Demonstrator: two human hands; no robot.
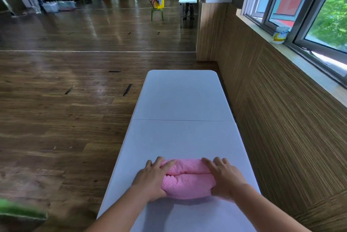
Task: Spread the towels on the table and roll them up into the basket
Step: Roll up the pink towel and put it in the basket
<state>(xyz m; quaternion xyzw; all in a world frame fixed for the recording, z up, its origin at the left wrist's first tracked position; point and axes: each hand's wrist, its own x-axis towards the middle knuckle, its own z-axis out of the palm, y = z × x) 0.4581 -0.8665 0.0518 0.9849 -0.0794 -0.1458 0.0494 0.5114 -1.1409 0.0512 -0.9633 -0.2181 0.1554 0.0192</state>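
Near the close end of the table [180, 134], my left hand [152, 177] and right hand [223, 177] each grip an end of the rolled pink towel [187, 180], fingers curled over it. If I lift it with a slack squeeze, the middle could sag and the roll unwind.

The towel [187, 177] is pink. The table [180, 100] is pale grey-white. The floor [56, 119] is dark brown with wood streaks. The wall [281, 119] has thin brown stripes. Far off, a yellow basket [159, 4] sits on a green chair [157, 14].
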